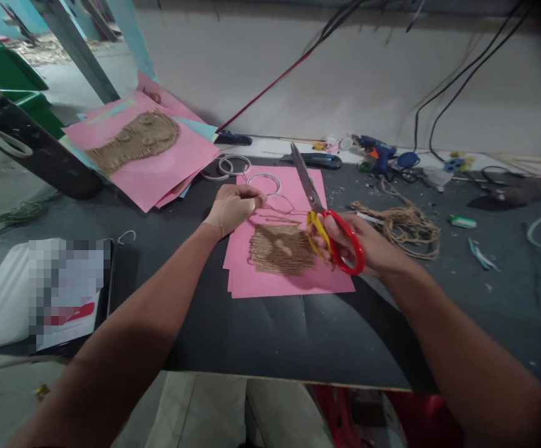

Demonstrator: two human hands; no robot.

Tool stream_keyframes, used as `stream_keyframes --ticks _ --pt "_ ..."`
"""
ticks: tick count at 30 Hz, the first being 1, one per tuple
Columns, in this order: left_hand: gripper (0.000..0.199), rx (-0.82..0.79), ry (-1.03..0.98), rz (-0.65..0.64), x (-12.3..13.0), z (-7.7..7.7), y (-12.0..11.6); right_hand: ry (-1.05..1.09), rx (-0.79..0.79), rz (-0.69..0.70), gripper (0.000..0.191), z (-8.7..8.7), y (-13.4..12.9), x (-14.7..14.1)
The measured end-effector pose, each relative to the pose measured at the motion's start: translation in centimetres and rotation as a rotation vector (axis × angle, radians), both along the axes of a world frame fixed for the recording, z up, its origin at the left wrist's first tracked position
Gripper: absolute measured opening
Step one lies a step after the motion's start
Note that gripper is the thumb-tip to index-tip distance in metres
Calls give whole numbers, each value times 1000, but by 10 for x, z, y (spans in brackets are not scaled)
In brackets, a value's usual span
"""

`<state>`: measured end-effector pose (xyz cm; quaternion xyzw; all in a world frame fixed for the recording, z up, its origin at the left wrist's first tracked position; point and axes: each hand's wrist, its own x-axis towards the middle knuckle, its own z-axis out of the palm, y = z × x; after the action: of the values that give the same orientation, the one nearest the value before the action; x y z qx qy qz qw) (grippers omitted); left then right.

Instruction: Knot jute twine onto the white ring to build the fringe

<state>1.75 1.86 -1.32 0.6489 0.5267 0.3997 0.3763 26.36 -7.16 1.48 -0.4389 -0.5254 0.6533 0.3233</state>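
My left hand (233, 207) pinches a thin strand of twine (283, 213) above the upper left of a pink sheet (293, 285). My right hand (357, 239) grips scissors (355, 249) with one red and one yellow handle; the blades point up and away, and appear closed. Between and below my hands, rows of brown twine (279, 256) lie side by side in a block on the pink sheet. A short loose piece of twine lies just above the block. Near my left fingertips rests a white ring (277, 184). My right fingers are partly hidden by the scissor handles.
A tangled twine bundle (410, 227) lies right of my right hand. Behind are a box cutter (319, 160) and a blue glue gun (381, 154). Pink sheets with a twine piece (139, 137) sit at left, near a dark bottle (27, 137). Cables hang along the wall.
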Motion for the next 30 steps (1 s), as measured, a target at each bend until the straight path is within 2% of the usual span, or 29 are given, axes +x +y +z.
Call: stream_keyframes --ticks 6,10,14,21,26,30 --pt "22 -182 -298 44 3 1 3 33 -134 184 55 -5 -5 7" --pt "23 -208 -360 53 3 7 0 -72 -191 242 67 -2 -8 8" --pt "23 -209 -372 45 3 10 -3 -154 -146 270 72 4 -11 6" --pt "24 -211 -377 -4 9 11 -7 -220 -73 241 65 11 -15 0" --pt "24 -265 -368 -28 13 12 -10 -244 -44 198 62 5 -15 -1" --pt "20 -239 -364 -65 16 11 -11 -216 -16 205 65 0 -15 -2"
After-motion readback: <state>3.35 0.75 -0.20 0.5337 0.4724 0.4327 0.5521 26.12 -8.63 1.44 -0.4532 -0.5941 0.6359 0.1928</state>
